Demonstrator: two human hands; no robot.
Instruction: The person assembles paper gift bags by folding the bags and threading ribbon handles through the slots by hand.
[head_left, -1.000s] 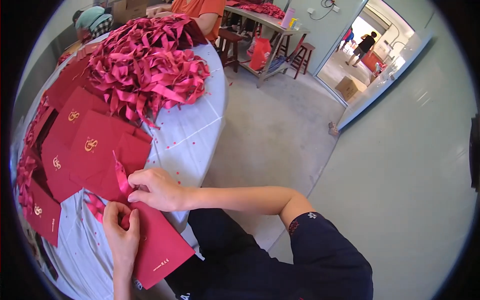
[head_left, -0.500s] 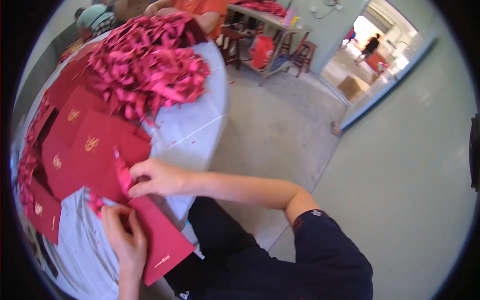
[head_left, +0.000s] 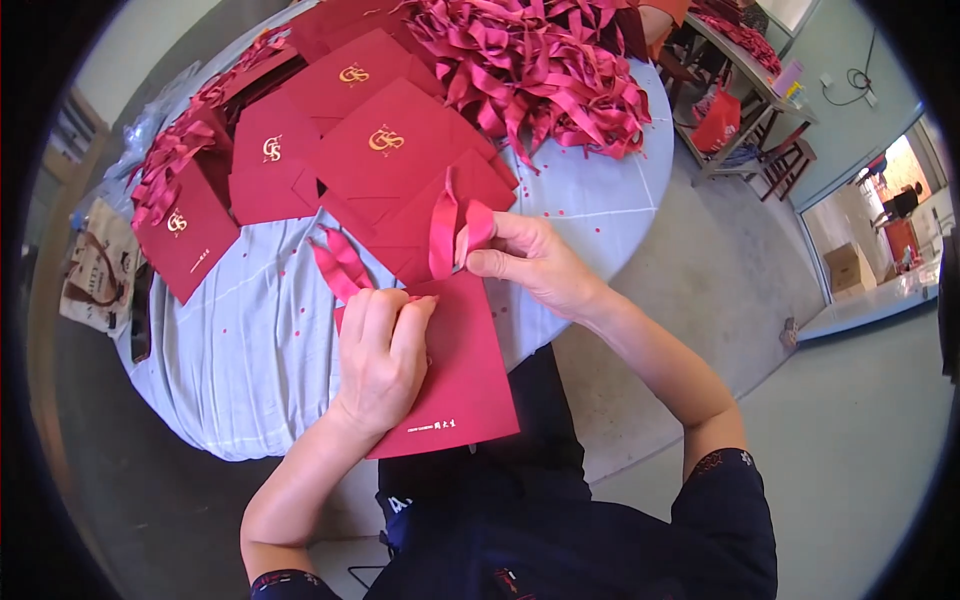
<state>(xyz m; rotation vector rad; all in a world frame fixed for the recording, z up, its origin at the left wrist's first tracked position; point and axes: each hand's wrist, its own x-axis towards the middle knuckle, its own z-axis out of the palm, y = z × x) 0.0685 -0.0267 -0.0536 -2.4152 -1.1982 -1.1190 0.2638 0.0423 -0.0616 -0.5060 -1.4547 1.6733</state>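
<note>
A flat red paper gift bag [head_left: 470, 365] lies at the table's near edge, partly over my lap. My left hand [head_left: 382, 350] is closed at the bag's top left corner, its fingers pinching a ribbon there. A loop of pink ribbon [head_left: 342, 268] sticks up beyond those knuckles. At the top right corner my right hand [head_left: 535, 262] pinches another length of pink ribbon [head_left: 443, 228] between thumb and fingers. That ribbon bends over the fingers, with one end pointing up. My fingers hide where the ribbons meet the bag.
More red gift bags [head_left: 375, 150] with gold emblems overlap on the cloth-covered round table [head_left: 240, 350]. A big heap of pink ribbons [head_left: 540, 80] lies at the far right. A cloth tote bag [head_left: 100, 270] hangs at the left. Stools [head_left: 790, 165] stand by a side table beyond.
The view has swung, so the table and bags sit further right. My left hand now covers more of the bag's top left corner. The right hand still holds ribbon.
</note>
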